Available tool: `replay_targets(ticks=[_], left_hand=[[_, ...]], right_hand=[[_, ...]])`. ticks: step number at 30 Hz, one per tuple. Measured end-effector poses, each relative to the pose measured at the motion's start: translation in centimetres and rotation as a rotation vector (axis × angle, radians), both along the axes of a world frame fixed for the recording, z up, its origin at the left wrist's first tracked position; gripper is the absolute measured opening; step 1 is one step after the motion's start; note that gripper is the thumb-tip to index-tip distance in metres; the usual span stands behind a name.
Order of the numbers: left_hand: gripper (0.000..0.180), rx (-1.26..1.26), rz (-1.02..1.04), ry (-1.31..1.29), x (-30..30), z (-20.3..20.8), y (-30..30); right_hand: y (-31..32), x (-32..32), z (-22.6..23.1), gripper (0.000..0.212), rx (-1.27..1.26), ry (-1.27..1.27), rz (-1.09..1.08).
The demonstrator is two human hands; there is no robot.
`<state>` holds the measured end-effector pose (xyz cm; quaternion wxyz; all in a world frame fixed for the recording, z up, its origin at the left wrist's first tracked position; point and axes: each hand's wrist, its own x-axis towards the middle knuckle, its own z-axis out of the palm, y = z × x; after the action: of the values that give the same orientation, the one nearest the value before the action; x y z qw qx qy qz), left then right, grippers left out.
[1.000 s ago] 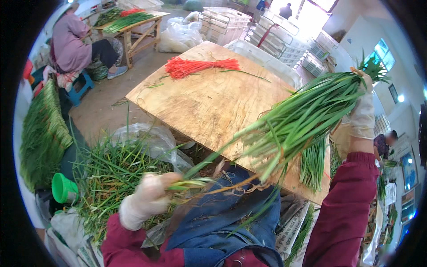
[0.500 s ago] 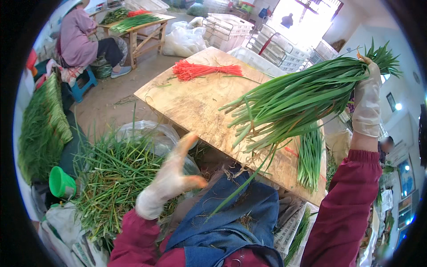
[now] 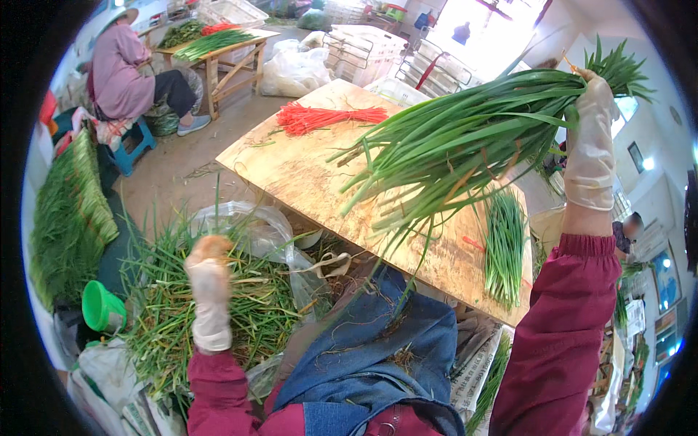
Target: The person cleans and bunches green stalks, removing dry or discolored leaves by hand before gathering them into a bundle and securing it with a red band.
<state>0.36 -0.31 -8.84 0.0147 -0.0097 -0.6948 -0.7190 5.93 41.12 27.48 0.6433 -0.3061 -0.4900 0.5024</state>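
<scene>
My right hand, in a pale translucent glove, is closed round the leafy end of a large bunch of Chinese chives. The bunch hangs tilted over the wooden table, its cut ends pointing left and toward me. A few loose thin strands trail below it toward my apron. My gloved left hand is over a heap of loose chive trimmings at the left. Motion smears its bent fingers, so I cannot tell whether they hold anything.
On the wooden table lie red ties at the far side and a smaller chive bunch at the right. A green bucket stands at left. A seated person works at another table. White crates stand behind.
My left hand has swung left from near the table edge to above the trimmings heap, its fingers now bent. The chive bunch in my right hand has shifted slightly left.
</scene>
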Motion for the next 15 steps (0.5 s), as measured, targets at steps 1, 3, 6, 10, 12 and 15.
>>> replay_targets(ticks=[1,3,6,10,12,15], left_hand=[[0.023,-0.253,0.184,0.191,-2.4,-3.6,-4.3],[0.030,-0.853,0.100,0.314,-1.7,-3.8,-5.6],[0.048,-0.677,-0.301,0.571,1.1,-0.9,0.2],[0.087,0.183,-0.975,0.343,3.1,3.2,9.2],[0.086,0.448,-0.903,0.331,3.2,5.3,11.4],[0.053,0.861,-0.932,0.195,3.4,6.7,15.6]], right_hand=[[1.5,-0.7,1.1,0.022,0.030,0.036,0.035],[-3.0,-1.4,-0.2,0.027,0.052,0.041,0.104],[3.5,-4.4,-2.9,0.032,0.107,-0.132,0.285],[5.7,-3.3,1.0,0.038,0.144,-0.387,0.101],[0.6,-3.8,0.2,0.039,0.028,-0.299,0.010],[-4.6,-3.1,-1.5,0.040,-0.075,-0.013,0.029]])
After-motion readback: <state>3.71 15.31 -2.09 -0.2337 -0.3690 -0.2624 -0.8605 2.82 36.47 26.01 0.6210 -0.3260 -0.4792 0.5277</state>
